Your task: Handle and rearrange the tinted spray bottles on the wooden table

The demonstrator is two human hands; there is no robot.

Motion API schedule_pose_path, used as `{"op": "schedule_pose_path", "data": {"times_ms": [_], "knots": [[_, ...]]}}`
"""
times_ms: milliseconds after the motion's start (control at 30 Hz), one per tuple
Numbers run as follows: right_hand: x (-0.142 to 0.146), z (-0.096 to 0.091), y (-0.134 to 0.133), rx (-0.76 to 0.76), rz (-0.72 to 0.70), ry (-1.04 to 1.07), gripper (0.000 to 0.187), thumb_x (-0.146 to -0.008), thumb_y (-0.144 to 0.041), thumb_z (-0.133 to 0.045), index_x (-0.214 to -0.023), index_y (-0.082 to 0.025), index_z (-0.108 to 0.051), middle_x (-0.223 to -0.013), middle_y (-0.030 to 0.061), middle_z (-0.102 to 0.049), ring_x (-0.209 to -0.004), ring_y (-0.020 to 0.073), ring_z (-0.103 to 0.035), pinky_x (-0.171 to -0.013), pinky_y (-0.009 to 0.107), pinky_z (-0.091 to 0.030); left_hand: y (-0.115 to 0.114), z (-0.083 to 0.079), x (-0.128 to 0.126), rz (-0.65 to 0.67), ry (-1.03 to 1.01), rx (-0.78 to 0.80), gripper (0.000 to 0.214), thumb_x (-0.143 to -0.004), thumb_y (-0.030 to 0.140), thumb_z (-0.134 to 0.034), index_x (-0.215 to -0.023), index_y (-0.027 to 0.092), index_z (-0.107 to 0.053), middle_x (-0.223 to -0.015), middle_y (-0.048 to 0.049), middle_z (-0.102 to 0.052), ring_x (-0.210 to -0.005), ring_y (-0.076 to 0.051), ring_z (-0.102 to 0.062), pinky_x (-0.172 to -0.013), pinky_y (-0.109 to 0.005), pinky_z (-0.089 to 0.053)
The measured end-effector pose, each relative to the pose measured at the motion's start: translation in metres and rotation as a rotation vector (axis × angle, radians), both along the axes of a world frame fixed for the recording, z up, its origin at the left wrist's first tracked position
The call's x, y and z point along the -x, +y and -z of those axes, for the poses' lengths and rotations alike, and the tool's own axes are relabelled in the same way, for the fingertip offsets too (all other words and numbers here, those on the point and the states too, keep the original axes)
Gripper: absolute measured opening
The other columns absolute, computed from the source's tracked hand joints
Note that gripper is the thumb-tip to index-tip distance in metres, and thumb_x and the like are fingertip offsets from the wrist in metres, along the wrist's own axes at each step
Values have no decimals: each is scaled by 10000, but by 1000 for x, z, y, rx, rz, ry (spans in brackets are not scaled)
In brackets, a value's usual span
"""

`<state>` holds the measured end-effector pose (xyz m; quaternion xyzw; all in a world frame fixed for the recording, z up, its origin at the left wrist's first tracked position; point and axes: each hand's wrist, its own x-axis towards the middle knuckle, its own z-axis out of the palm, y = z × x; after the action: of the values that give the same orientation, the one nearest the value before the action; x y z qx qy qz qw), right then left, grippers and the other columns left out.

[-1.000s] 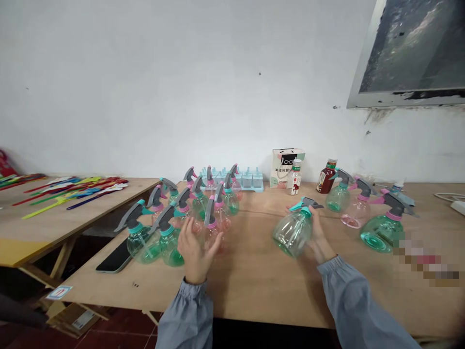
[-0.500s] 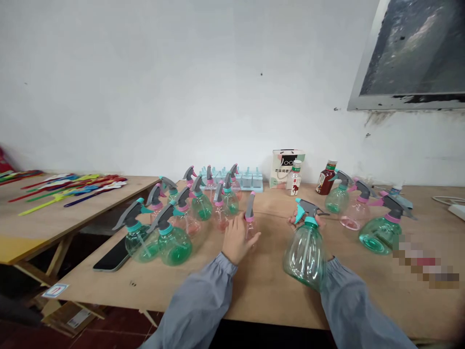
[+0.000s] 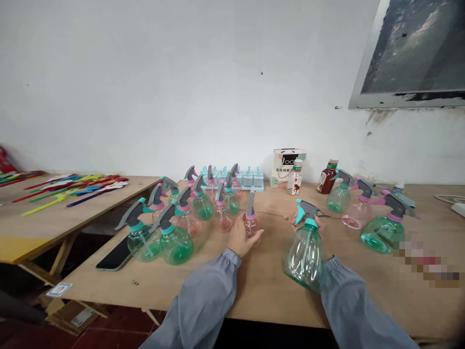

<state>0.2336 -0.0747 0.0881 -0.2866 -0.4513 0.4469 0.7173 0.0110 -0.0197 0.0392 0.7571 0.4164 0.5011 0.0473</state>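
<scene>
Left hand (image 3: 242, 237), fingers half-curled, cups pink bottle (image 3: 252, 224), likely steadying it; right hand (image 3: 320, 221), fingers closed, grips green bottle (image 3: 305, 257) by its neck.

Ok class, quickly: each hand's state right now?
Left hand: cupped around a pink spray bottle; grip unclear.
Right hand: closed, holding a green spray bottle.

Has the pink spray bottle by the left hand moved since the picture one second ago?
Yes. The pink spray bottle has shifted to the right, along with the left hand, and now stands farther from the phone.
</scene>
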Motion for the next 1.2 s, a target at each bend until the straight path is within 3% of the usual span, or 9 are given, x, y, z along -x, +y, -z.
{"op": "schedule_pose_path", "data": {"times_ms": [67, 200, 367, 567, 767, 967, 1100, 1200], "knots": [[1, 2, -1, 19, -48, 59, 518, -721, -781, -507, -867, -317, -684, -817, 62, -712, -1089, 337, -662, -1101, 592, -415, 0, -1, 1, 2, 3, 38, 714, -787, 443, -731, -1333, 148, -377, -1245, -177, -605, -1189, -321, -620, -982, -478, -517], [3, 2, -2, 71, -105, 93, 550, -758, -744, -488, -1006, -299, -695, -967, 56, -734, -1104, 320, -655, -1077, 594, -432, -2, -5, 2, -11, 25, 53, 682, -790, 440, -726, -1307, 138, -400, -1198, -178, -633, -1175, -331, -632, -952, -488, -532], [1, 4, -3, 27, -19, 36, 531, -745, -764, -488, -873, -290, -690, -838, 53, -718, -1025, 314, -681, -1047, 550, -462, -3, -6, 2, -27, 26, 47, 678, -788, 456, -729, -1310, 159, -414, -1165, -150, -647, -1132, -315, -653, -940, -484, -538], [-1, 3, -3, 99, -109, 34, 574, -737, -735, -549, -1082, -293, -673, -1006, 60, -747, -1066, 306, -680, -979, 511, -507, -4, -7, 2, -26, 30, 48, 673, -790, 467, -725, -1307, 164, -420, -1180, -151, -639, -1150, -316, -647, -946, -480, -537], [-6, 8, -9, 157, -48, 40, 471, -750, -663, -606, -981, -258, -672, -939, 45, -753, -838, 275, -723, -771, 425, -594, -4, -7, 3, -16, 34, 57, 686, -799, 480, -719, -1322, 166, -407, -1221, -156, -625, -1170, -321, -635, -955, -480, -530], [-7, -5, -7, 148, -63, 104, 443, -782, -657, -584, -975, -278, -707, -1024, 52, -772, -1078, 316, -695, -911, 490, -574, -5, -8, 3, 1, 36, 61, 664, -801, 472, -715, -1305, 163, -413, -1203, -151, -626, -1145, -315, -642, -949, -478, -530], [-10, -10, -15, 154, 111, 121, 360, -741, -527, -723, -958, -240, -735, -1012, 68, -781, -1040, 304, -716, -938, 476, -568, -5, -8, 3, 6, 28, 75, 667, -798, 461, -718, -1306, 161, -408, -1209, -155, -624, -1147, -320, -639, -952, -486, -525], [-26, -5, -34, 145, 303, 99, 330, -714, -489, -749, -930, -241, -735, -870, 51, -783, -922, 278, -741, -877, 443, -589, -5, -8, 3, 18, 14, 83, 659, -799, 454, -716, -1306, 165, -410, -1211, -152, -625, -1162, -321, -629, -964, -486, -515]]}}
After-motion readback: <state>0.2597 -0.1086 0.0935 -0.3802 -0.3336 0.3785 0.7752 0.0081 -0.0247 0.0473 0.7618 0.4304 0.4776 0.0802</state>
